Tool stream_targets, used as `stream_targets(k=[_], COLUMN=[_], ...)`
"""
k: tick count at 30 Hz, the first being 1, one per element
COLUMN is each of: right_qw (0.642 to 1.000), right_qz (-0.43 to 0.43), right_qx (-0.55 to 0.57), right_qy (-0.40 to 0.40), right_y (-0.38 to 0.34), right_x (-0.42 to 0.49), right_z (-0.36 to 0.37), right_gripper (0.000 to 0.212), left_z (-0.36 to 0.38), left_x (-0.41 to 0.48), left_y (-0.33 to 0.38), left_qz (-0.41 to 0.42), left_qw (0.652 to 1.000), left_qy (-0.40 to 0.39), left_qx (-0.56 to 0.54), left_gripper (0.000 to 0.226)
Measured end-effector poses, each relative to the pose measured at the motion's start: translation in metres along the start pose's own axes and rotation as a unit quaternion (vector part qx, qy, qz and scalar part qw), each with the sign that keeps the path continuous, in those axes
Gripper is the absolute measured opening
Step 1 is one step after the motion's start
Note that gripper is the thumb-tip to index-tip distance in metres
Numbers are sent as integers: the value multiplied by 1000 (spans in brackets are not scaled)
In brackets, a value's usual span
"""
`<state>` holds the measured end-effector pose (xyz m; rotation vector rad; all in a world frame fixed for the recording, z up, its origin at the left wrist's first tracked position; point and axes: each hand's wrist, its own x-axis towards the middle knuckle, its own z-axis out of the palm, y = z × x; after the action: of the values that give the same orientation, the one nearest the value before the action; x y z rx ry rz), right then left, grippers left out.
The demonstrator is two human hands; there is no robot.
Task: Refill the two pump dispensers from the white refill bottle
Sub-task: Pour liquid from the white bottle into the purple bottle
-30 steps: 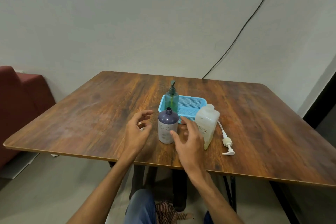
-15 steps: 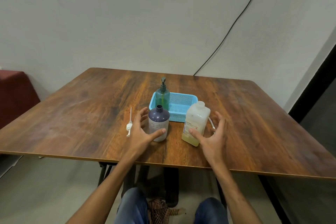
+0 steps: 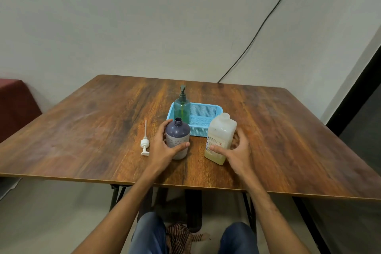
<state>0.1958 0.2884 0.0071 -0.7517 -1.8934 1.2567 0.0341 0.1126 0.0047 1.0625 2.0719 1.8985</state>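
hands take hold of both bottles

both hands are on a bottle now. a moment ago the left hand (image 3: pixel 165 149) was only just touching the purple bottle (image 3: pixel 177 139). now its fingers and thumb curl round it and hold it on the table (image 3: pixel 82 130). the right hand (image 3: pixel 237 151) was open beside the white refill bottle (image 3: pixel 221 138). now its thumb presses the front and its fingers bend round the far side. it looks like a hold, but some fingers are hidden, so i am not sure how tight it is. the purple bottle has its top off, and a white pump (image 3: pixel 145 143) lies near it. so i think pouring comes next. the green pump bottle (image 3: pixel 182 109) stands in the blue basket (image 3: pixel 206 107) with its pump on.
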Motion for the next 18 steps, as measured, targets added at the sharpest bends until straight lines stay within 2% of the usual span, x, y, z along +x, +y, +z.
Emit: stream_targets(k=[9,18], right_qw=[989,937], right_qz=[-102,-189], right_qx=[-107,-293], right_qy=[0,-2], right_y=[-45,-71], right_x=[14,31], right_z=[-7,-17], right_gripper=[81,83], left_z=[2,3], left_x=[0,4], left_y=[2,7], left_qz=[3,21], left_qw=[1000,1000], left_qy=[11,6], left_qx=[8,12], left_gripper=[85,89])
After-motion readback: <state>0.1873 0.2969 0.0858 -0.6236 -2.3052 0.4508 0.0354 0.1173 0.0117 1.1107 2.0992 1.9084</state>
